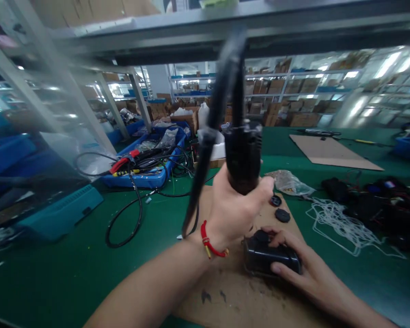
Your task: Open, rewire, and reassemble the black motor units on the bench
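Observation:
My left hand (234,200) is wrapped round a black boxy device (244,152), raised above the cardboard. A long dark stem rises from its top, and a black strap-like strip (203,168) runs down beside my wrist; both are smeared by motion. The device's exact kind is unclear. Lower right, my right hand (294,255) grips a glossy black housing (268,255) resting on the brown cardboard (225,296). Fingers lie over its top and the thumb presses its near side. Just beyond are two small round black parts (282,215).
A blue tray (140,181) of tools and cables stands left, with a looped black cable (107,232) before it. A teal box (61,212) is farther left. White cord (338,223), dark items and a parts bag (289,183) lie right. A shelf beam (177,34) crosses overhead.

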A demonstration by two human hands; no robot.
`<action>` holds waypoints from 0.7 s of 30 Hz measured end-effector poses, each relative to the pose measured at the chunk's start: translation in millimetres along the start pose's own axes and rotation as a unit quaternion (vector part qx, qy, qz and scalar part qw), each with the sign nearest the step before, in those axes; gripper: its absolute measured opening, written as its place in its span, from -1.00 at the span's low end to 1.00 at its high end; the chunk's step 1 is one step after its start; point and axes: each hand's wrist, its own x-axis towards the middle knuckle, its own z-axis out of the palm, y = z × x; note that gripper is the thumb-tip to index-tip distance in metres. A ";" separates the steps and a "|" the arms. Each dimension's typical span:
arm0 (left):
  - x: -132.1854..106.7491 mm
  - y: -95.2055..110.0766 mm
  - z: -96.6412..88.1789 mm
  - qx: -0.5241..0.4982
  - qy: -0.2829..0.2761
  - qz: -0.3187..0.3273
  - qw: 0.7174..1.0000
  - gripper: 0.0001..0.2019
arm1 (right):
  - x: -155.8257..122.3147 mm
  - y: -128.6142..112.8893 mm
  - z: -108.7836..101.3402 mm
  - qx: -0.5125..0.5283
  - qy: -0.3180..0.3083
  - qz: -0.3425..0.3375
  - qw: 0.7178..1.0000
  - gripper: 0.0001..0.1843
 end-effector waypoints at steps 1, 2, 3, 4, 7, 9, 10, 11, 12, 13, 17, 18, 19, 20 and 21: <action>3.2 6.4 1.1 -0.009 0.011 0.029 0.999 -0.79 | 1.0 -1.8 -1.8 0.023 -0.012 -0.003 1.000 -0.56; 6.4 12.9 2.6 -0.020 0.019 0.060 0.998 -0.79 | 3.7 -2.5 -4.8 0.049 -0.022 -0.006 0.999 -0.50; 9.4 19.0 4.8 -0.033 0.023 0.090 0.995 -0.80 | 8.4 -2.0 -8.9 0.067 -0.025 -0.007 0.997 -0.46; 11.9 24.1 7.5 -0.045 0.021 0.112 0.992 -0.80 | 15.3 -0.6 -13.7 0.071 -0.019 -0.005 0.997 -0.45; 13.8 30.6 17.6 -0.068 0.024 0.132 0.989 -0.81 | 44.9 6.3 -26.9 -0.097 0.040 0.013 0.994 -0.62; 10.7 28.0 23.3 -0.078 0.027 0.125 0.989 -0.81 | 65.7 10.9 -29.4 -0.216 0.049 0.012 0.975 -0.79; 8.5 25.7 25.1 -0.079 0.029 0.119 0.989 -0.81 | 74.4 12.8 -28.3 -0.247 0.051 0.012 0.968 -0.86; 6.3 23.2 26.0 -0.077 0.028 0.113 0.990 -0.81 | 81.3 14.3 -25.9 -0.266 0.054 0.012 0.962 -0.90; 4.4 21.1 26.1 -0.073 0.025 0.106 0.991 -0.81 | 86.4 15.7 -22.7 -0.275 0.058 0.014 0.960 -0.90; 3.0 19.4 25.5 -0.069 0.025 0.099 0.992 -0.81 | 89.8 16.9 -19.3 -0.286 0.063 0.016 0.956 -0.88; 3.2 17.4 21.3 -0.074 0.029 0.100 0.992 -0.79 | 92.6 21.9 -10.8 -0.317 0.073 0.016 0.946 -0.84; 4.3 17.3 20.8 -0.076 0.031 0.104 0.991 -0.79 | 92.4 23.3 -10.3 -0.322 0.071 0.014 0.944 -0.83; 5.4 17.0 20.6 -0.077 0.032 0.108 0.991 -0.79 | 92.4 24.6 -10.0 -0.326 0.068 0.012 0.943 -0.82; 6.5 16.5 20.6 -0.075 0.032 0.109 0.991 -0.79 | 92.5 25.6 -9.7 -0.330 0.066 0.010 0.942 -0.82; 7.4 15.7 20.9 -0.074 0.029 0.107 0.991 -0.79 | 92.7 26.3 -9.2 -0.332 0.065 0.009 0.941 -0.84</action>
